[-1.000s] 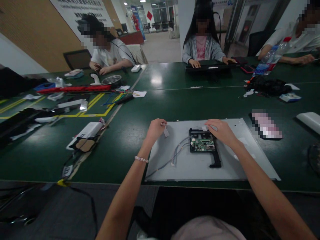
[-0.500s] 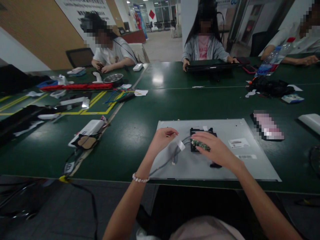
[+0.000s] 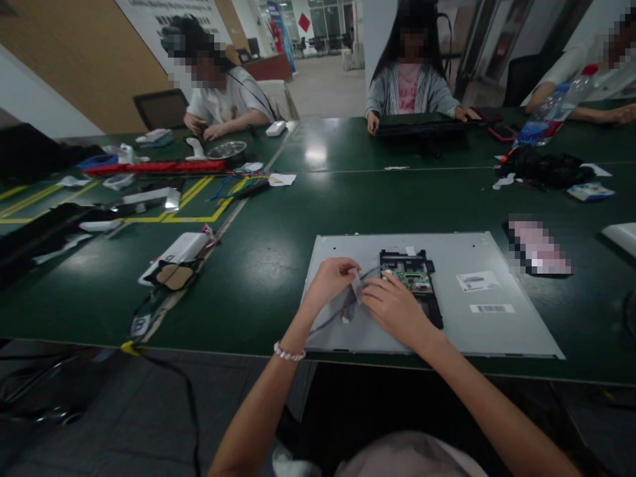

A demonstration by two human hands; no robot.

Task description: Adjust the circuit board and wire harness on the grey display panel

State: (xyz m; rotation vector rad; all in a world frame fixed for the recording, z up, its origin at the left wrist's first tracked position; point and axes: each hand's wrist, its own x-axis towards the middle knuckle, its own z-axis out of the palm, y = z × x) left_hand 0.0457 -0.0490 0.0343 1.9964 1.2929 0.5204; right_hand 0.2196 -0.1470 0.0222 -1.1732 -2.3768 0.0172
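Observation:
A flat grey metal panel (image 3: 467, 252) lies on the green table in front of me. On it sits a black plastic frame (image 3: 434, 301) with a green circuit board (image 3: 420, 283). A grey cable (image 3: 325, 326) runs from the board's left side across the panel toward its front left edge. My left hand (image 3: 332, 283) pinches the top of a white strip (image 3: 356, 286) that looks like tape, by the cable. My right hand (image 3: 397, 306) reaches over the board's left part, fingers extended, tips at the strip and cable. Whether those tips grip anything is unclear.
A pink-backed phone (image 3: 540, 246) lies right of the panel. To the left is a white battery-like pack (image 3: 179, 258) with a black cable. Bottles (image 3: 551, 116) and a black bundle (image 3: 549, 169) stand far right. Several people sit across the table (image 3: 278, 265).
My right hand has moved left and down off the circuit board, uncovering it, to the white strip. My left hand's fingers have come onto the strip's top. The view has shifted slightly.

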